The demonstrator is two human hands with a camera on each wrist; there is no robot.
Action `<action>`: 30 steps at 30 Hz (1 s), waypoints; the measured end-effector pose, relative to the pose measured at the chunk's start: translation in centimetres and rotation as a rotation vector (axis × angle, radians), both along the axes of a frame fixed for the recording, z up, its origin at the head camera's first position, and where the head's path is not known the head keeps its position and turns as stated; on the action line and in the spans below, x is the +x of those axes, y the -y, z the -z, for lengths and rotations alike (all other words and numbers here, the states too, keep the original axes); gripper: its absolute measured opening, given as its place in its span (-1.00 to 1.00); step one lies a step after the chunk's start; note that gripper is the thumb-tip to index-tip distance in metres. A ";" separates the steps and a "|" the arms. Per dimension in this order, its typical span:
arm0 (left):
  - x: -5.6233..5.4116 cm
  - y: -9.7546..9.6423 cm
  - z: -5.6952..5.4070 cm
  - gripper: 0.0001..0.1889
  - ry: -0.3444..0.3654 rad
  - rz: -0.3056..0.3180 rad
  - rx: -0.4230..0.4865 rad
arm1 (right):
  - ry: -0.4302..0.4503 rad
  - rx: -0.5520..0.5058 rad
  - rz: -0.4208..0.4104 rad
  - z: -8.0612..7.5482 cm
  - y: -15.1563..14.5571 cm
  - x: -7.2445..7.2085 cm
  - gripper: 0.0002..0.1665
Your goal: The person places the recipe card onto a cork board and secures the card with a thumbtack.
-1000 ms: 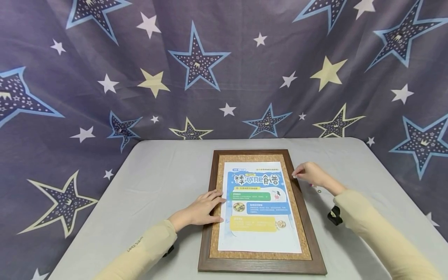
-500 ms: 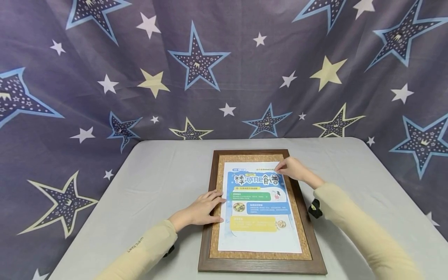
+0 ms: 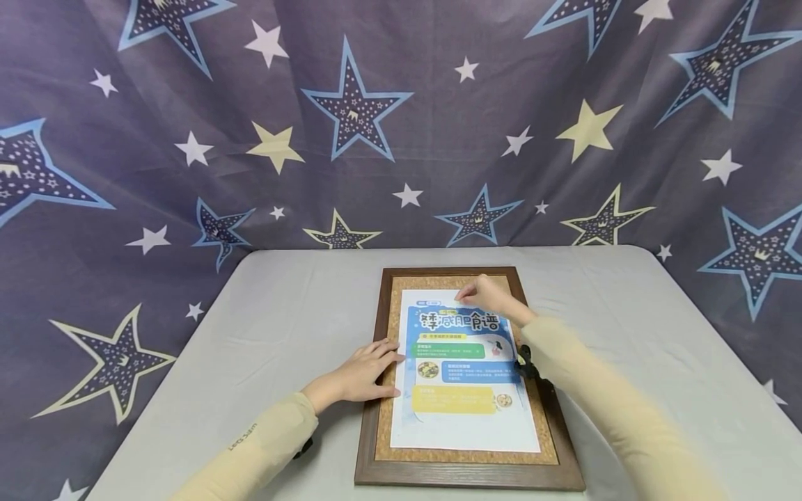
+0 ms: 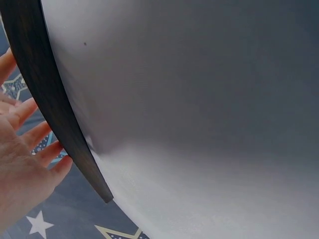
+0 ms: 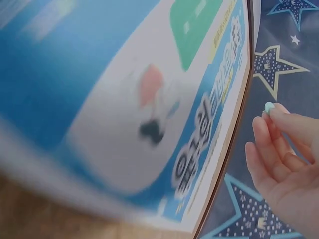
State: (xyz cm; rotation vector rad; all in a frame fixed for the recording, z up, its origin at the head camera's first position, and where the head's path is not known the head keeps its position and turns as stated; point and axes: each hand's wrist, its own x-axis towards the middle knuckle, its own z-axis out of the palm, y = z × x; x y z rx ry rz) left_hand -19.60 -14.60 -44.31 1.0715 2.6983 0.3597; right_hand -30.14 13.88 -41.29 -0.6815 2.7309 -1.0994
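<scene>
A printed poster sheet [image 3: 464, 433] in blue, green and yellow lies on a cork board [image 3: 551, 452] with a dark brown frame. My left hand [image 3: 360, 374] rests over the frame's left side, fingers spread towards the sheet's left edge. In the left wrist view these fingers [image 4: 37, 134] show beyond the frame's dark side [image 4: 60, 99]. Over the top of the sheet, near its upper edge, is my right hand [image 3: 490, 295]. Its thumb and forefinger pinch a small mint-green push pin [image 5: 269, 106], best seen in the right wrist view; the head view hides it.
The board lies on a table with a pale grey cloth [image 3: 301, 306]. Behind the table hangs a purple-grey curtain [image 3: 432, 132] printed with stars. A black wrist strap [image 3: 528, 363] shows under the right sleeve, which crosses the frame's right side.
My right hand has moved left from beside the frame's right edge, across the sheet's upper right corner, to above its top middle. The left hand and the board have stayed put.
</scene>
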 end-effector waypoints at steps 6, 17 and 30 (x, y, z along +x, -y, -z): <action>0.0 0.1 0.1 -0.35 -0.004 -0.006 -0.010 | 0.010 -0.044 -0.020 0.4 2.1 -0.6 -0.83; -0.2 -0.1 0.0 -0.35 -0.009 0.020 0.014 | 0.110 -0.142 0.074 1.9 5.4 -1.5 -0.82; 0.0 0.0 -0.1 -0.35 0.019 -0.014 -0.017 | 0.077 -0.289 0.070 13.9 7.7 -10.8 -0.84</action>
